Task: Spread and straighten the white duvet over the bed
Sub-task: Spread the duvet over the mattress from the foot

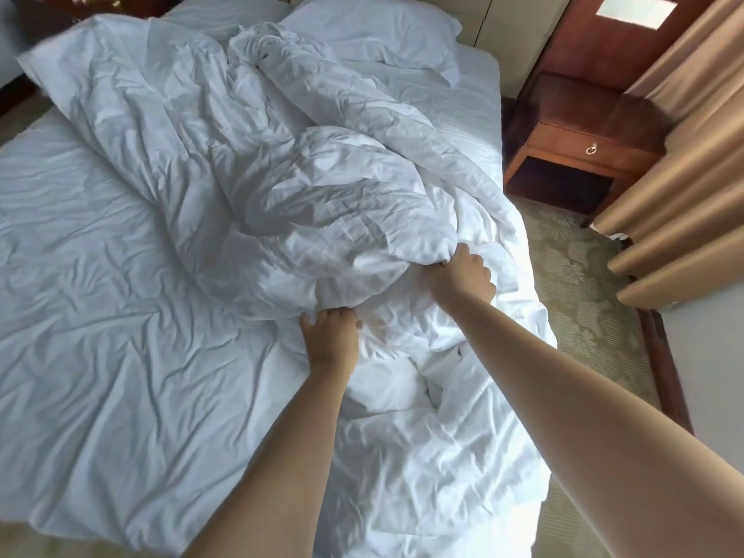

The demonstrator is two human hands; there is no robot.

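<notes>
The white duvet lies bunched in a long crumpled heap running diagonally across the bed, from the far left corner toward the near right side. My left hand grips a fold at the heap's near edge, fingers tucked under the cloth. My right hand grips the same folded edge a little farther right and higher. Below my hands more of the duvet spills rumpled over the bed's near right corner.
Two white pillows lie at the head of the bed. A dark wooden nightstand with a ring-pull drawer stands right of the bed. Beige curtains hang at the far right. Patterned carpet runs along the bed's right side.
</notes>
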